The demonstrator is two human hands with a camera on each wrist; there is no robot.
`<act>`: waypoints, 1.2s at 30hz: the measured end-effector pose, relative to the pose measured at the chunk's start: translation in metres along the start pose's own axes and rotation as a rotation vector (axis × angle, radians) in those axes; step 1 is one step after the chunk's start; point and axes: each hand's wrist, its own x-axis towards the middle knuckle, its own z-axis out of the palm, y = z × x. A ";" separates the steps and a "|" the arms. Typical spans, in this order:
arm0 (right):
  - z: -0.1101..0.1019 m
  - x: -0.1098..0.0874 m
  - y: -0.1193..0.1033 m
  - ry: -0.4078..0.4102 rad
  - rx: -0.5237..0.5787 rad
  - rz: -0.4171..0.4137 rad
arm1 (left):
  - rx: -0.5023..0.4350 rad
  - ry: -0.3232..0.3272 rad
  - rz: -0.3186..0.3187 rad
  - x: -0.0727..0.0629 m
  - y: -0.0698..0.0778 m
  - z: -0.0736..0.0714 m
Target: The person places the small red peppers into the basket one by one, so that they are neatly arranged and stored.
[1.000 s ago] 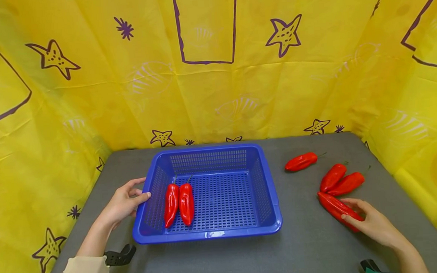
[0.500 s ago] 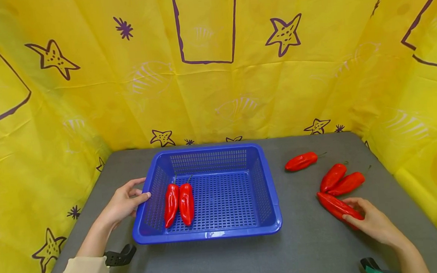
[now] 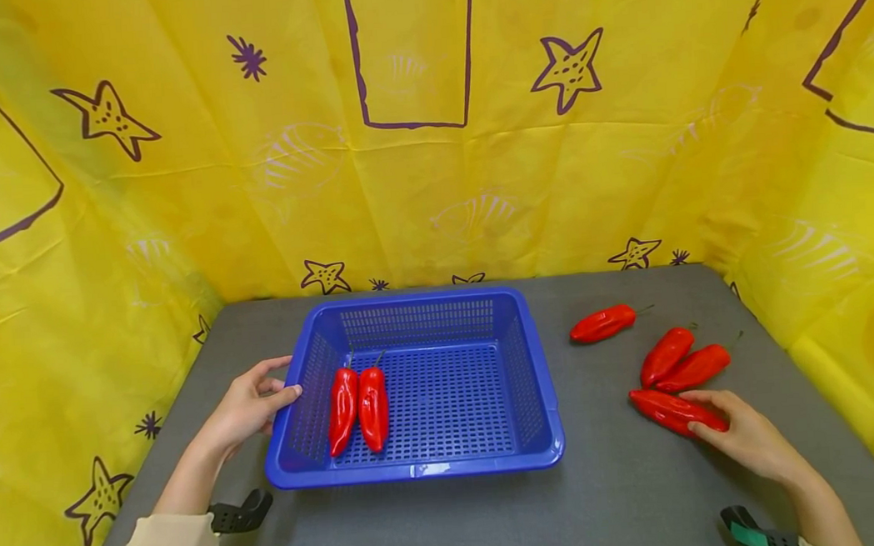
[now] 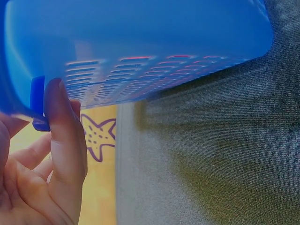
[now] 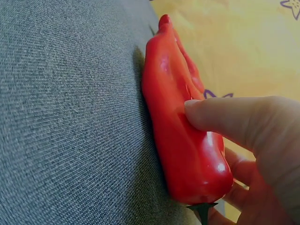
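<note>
My left hand (image 3: 248, 407) pinches the left rim of a blue plastic basket (image 3: 486, 464), thumb on the near side of the rim in the left wrist view. Inside the basket, at its left, two red peppers (image 3: 373, 409) lie side by side with their stems toward the back. On the right of the table, my right hand (image 3: 748, 438) grips another red pepper (image 3: 671, 411) between thumb and fingers. The right wrist view shows this pepper (image 5: 183, 126) close up, its green stem toward me and the thumb pressing its side; it looks to be at the table surface.
Two red peppers (image 3: 692, 368) lie against each other just behind the gripped one. A single red pepper (image 3: 603, 324) lies farther back, nearer the basket. Yellow patterned cloth (image 3: 431, 181) hangs around the back and sides of the grey table (image 3: 452, 527).
The pepper in my right hand has turned, its tip swinging slightly left and toward me, and it lies more sideways. My left hand and the basket have stayed still.
</note>
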 end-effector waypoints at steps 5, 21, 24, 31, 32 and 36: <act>0.000 0.001 0.003 0.012 0.009 -0.028 | -0.002 -0.001 0.000 0.000 0.000 0.000; -0.002 0.004 0.005 -0.003 -0.026 -0.043 | 0.000 -0.001 -0.008 -0.001 0.002 0.000; -0.002 0.004 0.003 0.043 -0.007 -0.044 | 0.001 -0.002 -0.006 -0.001 0.002 0.000; -0.004 -0.002 -0.006 0.197 0.013 0.050 | 0.002 -0.006 -0.010 0.000 0.001 0.000; -0.005 -0.003 -0.007 0.207 0.019 0.080 | 0.002 -0.007 -0.011 0.000 0.001 0.000; -0.007 -0.007 -0.011 0.239 0.062 0.178 | 0.004 -0.006 -0.017 0.000 0.001 0.000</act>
